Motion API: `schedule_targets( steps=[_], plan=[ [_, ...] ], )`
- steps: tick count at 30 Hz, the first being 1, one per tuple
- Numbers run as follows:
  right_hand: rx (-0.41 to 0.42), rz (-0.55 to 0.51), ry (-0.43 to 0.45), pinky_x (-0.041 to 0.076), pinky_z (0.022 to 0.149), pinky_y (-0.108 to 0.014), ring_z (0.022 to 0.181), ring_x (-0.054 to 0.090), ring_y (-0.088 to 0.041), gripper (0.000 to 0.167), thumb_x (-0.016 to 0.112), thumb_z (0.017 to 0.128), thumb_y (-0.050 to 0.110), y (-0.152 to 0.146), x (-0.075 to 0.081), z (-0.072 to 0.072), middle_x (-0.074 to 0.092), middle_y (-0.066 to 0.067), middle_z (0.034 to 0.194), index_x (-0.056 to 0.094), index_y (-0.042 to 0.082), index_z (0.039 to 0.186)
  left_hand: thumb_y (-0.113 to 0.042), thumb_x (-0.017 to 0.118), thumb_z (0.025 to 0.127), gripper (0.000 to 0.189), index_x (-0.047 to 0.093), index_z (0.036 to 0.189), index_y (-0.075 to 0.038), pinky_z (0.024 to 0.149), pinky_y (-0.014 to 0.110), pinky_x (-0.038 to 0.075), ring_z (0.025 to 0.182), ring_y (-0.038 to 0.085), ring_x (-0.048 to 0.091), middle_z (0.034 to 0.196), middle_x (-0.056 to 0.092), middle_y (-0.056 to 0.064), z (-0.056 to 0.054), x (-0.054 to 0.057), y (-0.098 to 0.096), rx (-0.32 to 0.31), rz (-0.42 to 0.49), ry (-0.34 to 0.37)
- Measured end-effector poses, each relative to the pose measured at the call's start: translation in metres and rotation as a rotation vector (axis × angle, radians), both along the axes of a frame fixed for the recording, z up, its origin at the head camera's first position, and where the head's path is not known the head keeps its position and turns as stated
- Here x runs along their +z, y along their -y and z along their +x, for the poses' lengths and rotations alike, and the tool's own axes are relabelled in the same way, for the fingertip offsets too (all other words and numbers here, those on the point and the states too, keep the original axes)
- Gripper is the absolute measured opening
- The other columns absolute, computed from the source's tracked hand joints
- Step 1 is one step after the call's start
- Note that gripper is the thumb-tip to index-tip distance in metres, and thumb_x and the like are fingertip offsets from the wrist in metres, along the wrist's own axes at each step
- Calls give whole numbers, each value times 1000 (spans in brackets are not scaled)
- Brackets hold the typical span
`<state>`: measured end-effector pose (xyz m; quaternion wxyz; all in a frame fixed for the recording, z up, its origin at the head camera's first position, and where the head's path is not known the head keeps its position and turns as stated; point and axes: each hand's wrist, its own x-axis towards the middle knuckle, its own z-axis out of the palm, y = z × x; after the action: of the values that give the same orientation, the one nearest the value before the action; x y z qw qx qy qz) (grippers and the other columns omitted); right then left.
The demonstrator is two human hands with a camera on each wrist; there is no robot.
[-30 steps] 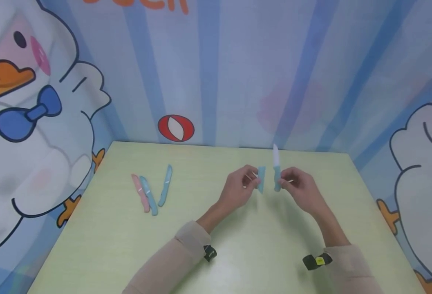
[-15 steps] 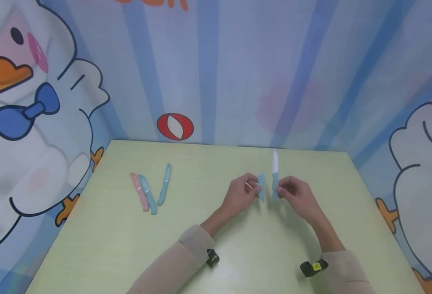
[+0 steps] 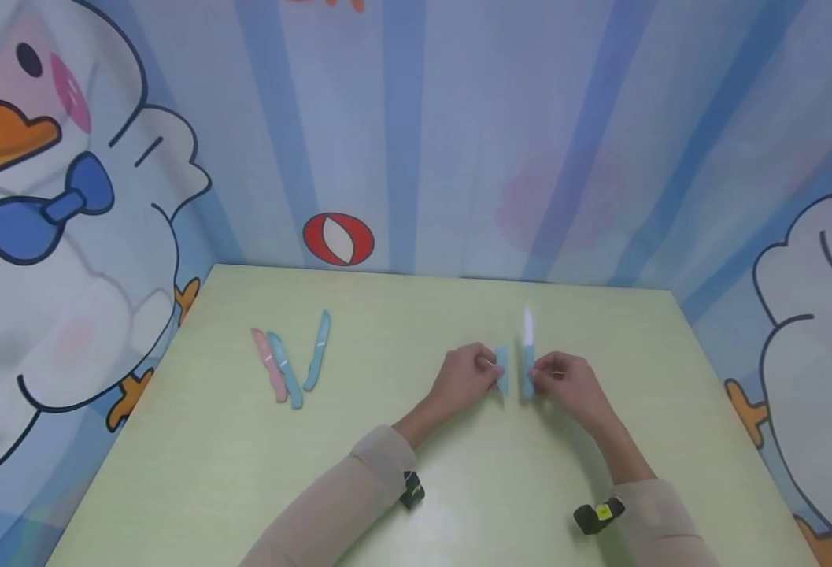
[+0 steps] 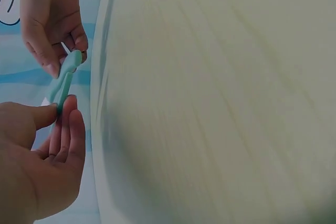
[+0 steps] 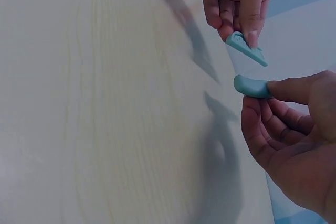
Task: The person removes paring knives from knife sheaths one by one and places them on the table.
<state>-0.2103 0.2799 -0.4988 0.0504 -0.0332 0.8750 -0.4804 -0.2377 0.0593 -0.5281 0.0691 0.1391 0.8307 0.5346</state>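
My right hand (image 3: 573, 386) pinches the light-blue handle of a small knife (image 3: 529, 370) between thumb and fingers. Its pale blade stands bare and points away from me. Just left of it, my left hand (image 3: 464, 378) pinches a light-blue blade cover (image 3: 502, 368), with a gap between cover and knife in the head view. The right wrist view shows the rounded handle end of the knife (image 5: 252, 86) and, above it, the flat cover (image 5: 247, 49). In the left wrist view the cover (image 4: 64, 92) overlaps the knife handle (image 4: 72, 62).
On the left of the pale table (image 3: 401, 331) lie a pink sheathed knife (image 3: 270, 365), a blue sheathed knife (image 3: 285, 370) against it, and another blue sheathed knife (image 3: 318, 350) slightly apart. A striped, duck-printed curtain (image 3: 451, 142) rises behind the table's back edge.
Both hands have come a little nearer to me and lower, with the knife and cover still held side by side. The gap between the two has narrowed slightly.
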Motion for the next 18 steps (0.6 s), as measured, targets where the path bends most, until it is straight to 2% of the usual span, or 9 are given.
schedule_targets(
  steps=[5,12,16,18],
  plan=[
    [-12,68,69,54,71,-33,84,70,-22,19,68,101,14,2,-9,-4,74,-14,98,70,-3,108,-18,76,98,19,73,111,-4,78,26,59,76,6,72,86,79,-1,-2,-6,-7,34,-117,28],
    [-43,140,150,53,70,-31,82,67,-21,21,69,99,15,13,-7,-5,74,-13,95,71,-4,109,-15,74,99,21,73,114,0,76,26,59,65,5,69,70,73,-7,-3,-5,-10,23,-188,50],
    [-49,180,168,52,68,-30,81,66,-21,21,70,99,16,18,-6,-7,74,-12,93,71,-4,107,-14,72,99,18,73,110,-1,65,22,55,59,5,65,63,67,-9,-5,-5,-13,22,-250,51],
    [-54,201,174,51,67,-30,81,65,-21,21,70,98,16,19,-6,-8,73,-12,92,72,-4,106,-12,70,98,11,73,101,-2,54,19,48,53,5,58,60,64,-8,-6,-5,-15,17,-278,62]
  ],
)
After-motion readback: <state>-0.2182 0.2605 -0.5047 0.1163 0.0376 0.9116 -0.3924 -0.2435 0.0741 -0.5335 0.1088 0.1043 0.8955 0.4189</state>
